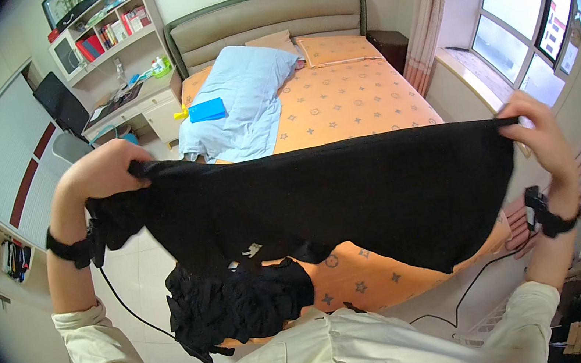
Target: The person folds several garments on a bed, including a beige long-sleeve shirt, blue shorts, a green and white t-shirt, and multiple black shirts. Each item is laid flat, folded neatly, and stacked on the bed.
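A black garment [321,185] is stretched wide in front of me, its top edge pulled nearly straight and its lower edge uneven. My left hand [107,171] pinches one top corner, with some fabric bunched beside it. At the other end, my right hand [540,135] grips the opposite corner between thumb and fingers. A small pale mark shows low on the cloth; which kind of garment it is I cannot tell. Below it, a crumpled heap of black clothing [237,304] lies at the near edge of the bed, partly covered by the held garment.
The bed [354,102] has an orange patterned sheet, with a light blue quilt [246,76] and a flat blue object [207,110] on it. A desk [146,101] and chair stand at the far left. The window [521,23] is at right; black cables hang near both wrists.
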{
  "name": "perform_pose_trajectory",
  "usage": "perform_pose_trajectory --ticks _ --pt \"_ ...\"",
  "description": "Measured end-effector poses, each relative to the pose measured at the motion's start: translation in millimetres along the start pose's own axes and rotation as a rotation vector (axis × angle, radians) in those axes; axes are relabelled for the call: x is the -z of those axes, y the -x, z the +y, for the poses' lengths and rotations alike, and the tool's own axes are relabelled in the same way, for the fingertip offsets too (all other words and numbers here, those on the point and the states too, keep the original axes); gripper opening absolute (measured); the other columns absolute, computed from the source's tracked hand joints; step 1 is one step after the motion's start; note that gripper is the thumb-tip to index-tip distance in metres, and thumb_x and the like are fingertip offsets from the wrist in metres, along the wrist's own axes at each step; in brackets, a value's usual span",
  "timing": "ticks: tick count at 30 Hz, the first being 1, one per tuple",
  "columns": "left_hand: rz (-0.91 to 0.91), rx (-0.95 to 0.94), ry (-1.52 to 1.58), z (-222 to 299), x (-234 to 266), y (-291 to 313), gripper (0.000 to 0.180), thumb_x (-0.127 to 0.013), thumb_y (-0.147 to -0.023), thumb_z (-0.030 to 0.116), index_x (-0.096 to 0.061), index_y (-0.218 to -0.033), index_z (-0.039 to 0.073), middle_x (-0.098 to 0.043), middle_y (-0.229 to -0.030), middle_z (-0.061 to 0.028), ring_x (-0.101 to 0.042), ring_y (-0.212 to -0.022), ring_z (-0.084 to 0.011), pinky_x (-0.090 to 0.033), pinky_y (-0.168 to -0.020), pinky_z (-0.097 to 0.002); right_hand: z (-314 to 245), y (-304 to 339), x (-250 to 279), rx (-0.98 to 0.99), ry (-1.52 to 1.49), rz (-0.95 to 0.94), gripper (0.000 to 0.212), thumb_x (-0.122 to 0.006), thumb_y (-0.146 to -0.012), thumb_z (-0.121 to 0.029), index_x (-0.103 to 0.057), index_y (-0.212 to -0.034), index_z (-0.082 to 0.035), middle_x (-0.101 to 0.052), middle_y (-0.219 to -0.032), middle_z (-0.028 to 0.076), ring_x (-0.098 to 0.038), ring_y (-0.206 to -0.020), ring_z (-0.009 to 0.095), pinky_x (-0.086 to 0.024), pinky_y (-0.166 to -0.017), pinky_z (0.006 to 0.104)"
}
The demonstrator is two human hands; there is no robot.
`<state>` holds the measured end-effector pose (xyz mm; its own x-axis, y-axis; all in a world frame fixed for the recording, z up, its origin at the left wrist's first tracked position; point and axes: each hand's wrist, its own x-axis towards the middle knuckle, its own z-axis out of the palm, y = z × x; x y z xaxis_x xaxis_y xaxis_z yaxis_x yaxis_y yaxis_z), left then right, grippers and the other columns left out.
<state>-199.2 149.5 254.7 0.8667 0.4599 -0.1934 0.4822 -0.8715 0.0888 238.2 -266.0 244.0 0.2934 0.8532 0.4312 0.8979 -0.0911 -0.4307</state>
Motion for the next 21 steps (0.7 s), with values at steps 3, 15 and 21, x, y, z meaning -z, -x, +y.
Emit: perform_pose_trajectory --ticks 3,15,21 --pt "0.116 0.089 -0.242 -23 -27 -67 0.024 -0.070 -0.074 0.010 -0.071 -0.097 0.003 -0.068 -0.087 -0.0177 -0.066 -0.082 -0.0321 -0.053 -0.075 -0.0393 51 -50 -59 -0.060 0.016 -0.156 0.016 -0.072 -0.078 -0.013 -0.063 -0.081 0.000 -0.052 -0.080 0.008 -0.053 -0.078 0.020 -0.043 -0.072 0.0328" --pt "1.293 0.406 -0.896 -79 84 -124 0.023 -0.052 -0.092 0.013 -0.063 -0.111 0.020 -0.068 -0.095 -0.0108 -0.070 -0.085 -0.0290 -0.057 -0.064 -0.0383 113 -223 -113 0.234 0.025 0.623 0.015 -0.068 -0.084 -0.005 -0.068 -0.097 0.000 -0.063 -0.093 0.007 -0.061 -0.087 0.016 -0.047 -0.079 0.0267" --pt "1.230 0.277 -1.092 -28 52 -71 0.026 -0.058 -0.088 0.013 -0.060 -0.112 0.022 -0.063 -0.085 -0.0027 -0.068 -0.072 -0.0225 -0.054 -0.056 -0.0350 130 -194 -111 0.173 0.006 0.583 0.012 -0.062 -0.083 0.000 -0.067 -0.094 0.000 -0.060 -0.089 0.008 -0.061 -0.088 0.020 -0.047 -0.081 0.0294"
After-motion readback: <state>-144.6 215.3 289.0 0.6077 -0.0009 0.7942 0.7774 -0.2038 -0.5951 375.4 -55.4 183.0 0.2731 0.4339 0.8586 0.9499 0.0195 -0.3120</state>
